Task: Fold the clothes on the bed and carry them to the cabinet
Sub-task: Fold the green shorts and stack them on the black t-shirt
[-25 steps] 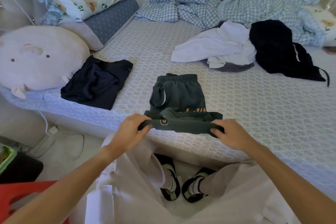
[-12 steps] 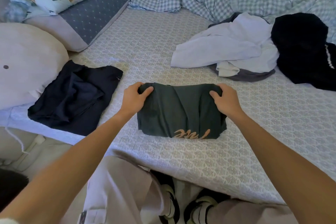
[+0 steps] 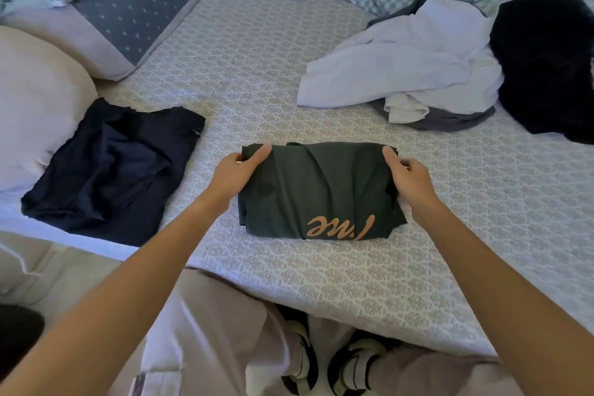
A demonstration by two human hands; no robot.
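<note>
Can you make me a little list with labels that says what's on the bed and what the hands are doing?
In the hands: dark green folded garment with orange lettering
Left hand: grips its left edge, thumb on top
Right hand: grips its right edge
Left of it: dark navy folded garment
Far right: unfolded white garment over a grey one, black garment beside
Surface: patterned bed sheet

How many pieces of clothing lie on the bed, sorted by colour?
Dark green, folded, held at both ends: 1
Navy, folded: 1
White, crumpled: 1
Grey, under the white one: 1
Black, crumpled: 1
Total: 5
</note>
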